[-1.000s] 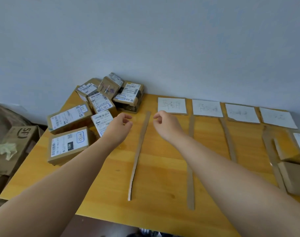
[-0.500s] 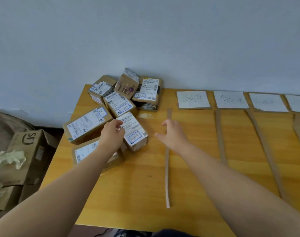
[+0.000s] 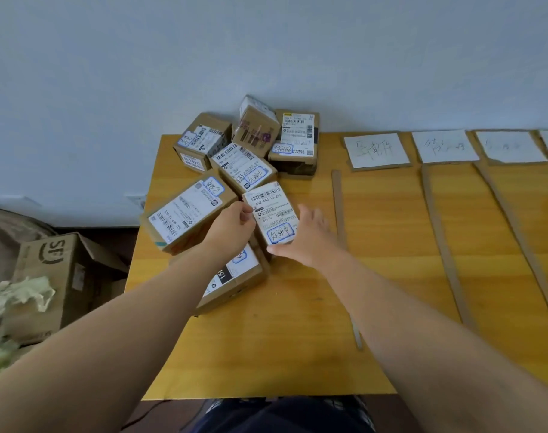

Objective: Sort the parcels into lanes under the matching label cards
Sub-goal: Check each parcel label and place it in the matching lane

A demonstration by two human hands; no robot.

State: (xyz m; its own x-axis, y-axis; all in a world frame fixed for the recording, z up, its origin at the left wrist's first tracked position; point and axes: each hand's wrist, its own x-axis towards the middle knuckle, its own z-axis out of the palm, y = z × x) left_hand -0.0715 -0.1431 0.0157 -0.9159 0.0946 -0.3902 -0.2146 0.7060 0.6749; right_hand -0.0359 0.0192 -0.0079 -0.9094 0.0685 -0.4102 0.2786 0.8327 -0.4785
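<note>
Where the floor shows at far left, a brown cardboard carton with a dark printed logo (image 3: 57, 276) stands beside crumpled pale green wrapping (image 3: 16, 295). Next comes the yellow wooden table (image 3: 282, 339), pushed against a pale wall. At its back left corner is a heap of brown cardboard parcels with white shipping labels (image 3: 244, 167). 6 of them lie touching or overlapping, and one flat parcel (image 3: 235, 276) sits under the left forearm.

The left hand (image 3: 232, 226) has its fingers curled onto the left edge of a 7th, a small brown parcel with a white barcode label and a blue-ringed handwritten name (image 3: 272, 214). This parcel is at the heap's right-hand front, tilted against its neighbours. Whether it is clear of the table cannot be told. The right hand (image 3: 310, 239) holds its other side, with the thumb across the near end and the fingers up the right flank.

Just right of that hand runs the 1st long brown cardboard strip (image 3: 338, 201). 2 more strips (image 3: 438, 232) lie further right, marking off lanes. Along the back edge, white handwritten label cards on cardboard backing (image 3: 376, 150) head the lanes.
</note>
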